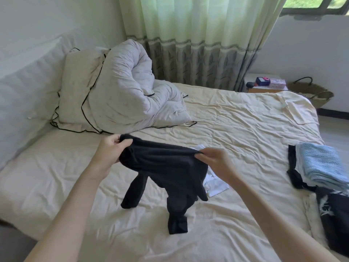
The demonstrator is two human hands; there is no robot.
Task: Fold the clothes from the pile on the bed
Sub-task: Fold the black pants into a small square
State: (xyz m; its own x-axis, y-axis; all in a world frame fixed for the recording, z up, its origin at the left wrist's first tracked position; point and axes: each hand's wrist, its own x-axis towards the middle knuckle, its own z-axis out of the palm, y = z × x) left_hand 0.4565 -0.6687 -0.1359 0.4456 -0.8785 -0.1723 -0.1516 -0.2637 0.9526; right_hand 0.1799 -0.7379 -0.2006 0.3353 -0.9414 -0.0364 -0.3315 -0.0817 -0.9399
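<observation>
Both hands, left (111,148) and right (214,157), pinch the black knit garment (164,165) by its top edge above the bed (245,125); next, lay it flat, then fold.

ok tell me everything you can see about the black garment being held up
The black garment looks like soft, matte knit, possibly leggings or tights. Its top edge is stretched between the left hand and the right hand, each pinching one end. Two narrow legs hang down, crumpled, their ends resting on the cream bed sheet. It partly hides a white item lying behind it.
</observation>
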